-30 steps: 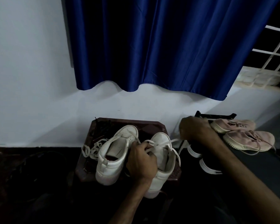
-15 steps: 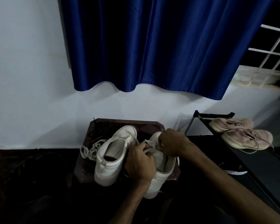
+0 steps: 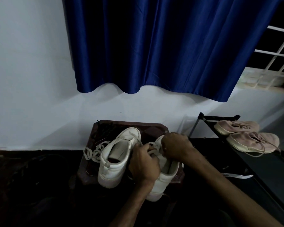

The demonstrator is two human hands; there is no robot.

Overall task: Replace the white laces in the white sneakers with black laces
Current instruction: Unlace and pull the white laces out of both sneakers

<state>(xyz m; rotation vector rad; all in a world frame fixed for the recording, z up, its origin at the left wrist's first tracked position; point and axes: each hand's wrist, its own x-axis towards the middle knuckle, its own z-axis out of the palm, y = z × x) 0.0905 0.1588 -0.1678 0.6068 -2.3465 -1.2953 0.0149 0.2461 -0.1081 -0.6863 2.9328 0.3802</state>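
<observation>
Left-hand fingers [image 3: 142,147] are curled and clamped on a white lace [image 3: 152,151] at the throat of the right sneaker [image 3: 165,179]. The left hand [image 3: 143,163] sits between the two sneakers, its back toward the camera. Right-hand fingers [image 3: 165,144] are curled downward over the eyelet area of the same sneaker. Their tips are hidden under the right hand [image 3: 176,145], so it cannot be determined whether they grip the lace. The hands are just beside each other, with a short strand of lace showing between them.

The right sneaker stands upright with its heel toward the camera, overhanging the near edge of the surface [image 3: 131,125]. The left sneaker [image 3: 116,161] stands upright just beside it on the left, toe angled away and to the right. A loose lace [image 3: 93,151], white, lies in coils on the surface, touching the left sneaker's outer side. Black laces [image 3: 105,130] lie tangled at the far left corner of the surface; their detail is lost in the dark.

The surface is small and dark brown and stands against a white wall [image 3: 31,79]. A blue curtain [image 3: 154,46] hangs above it. To the right, a black rack [image 3: 220,117] carries two pink shoes [image 3: 252,141] side by side. A black shoe [image 3: 238,175] with a white sole sits lower on the rack. A white window grille [image 3: 277,54] shows at the upper right.
</observation>
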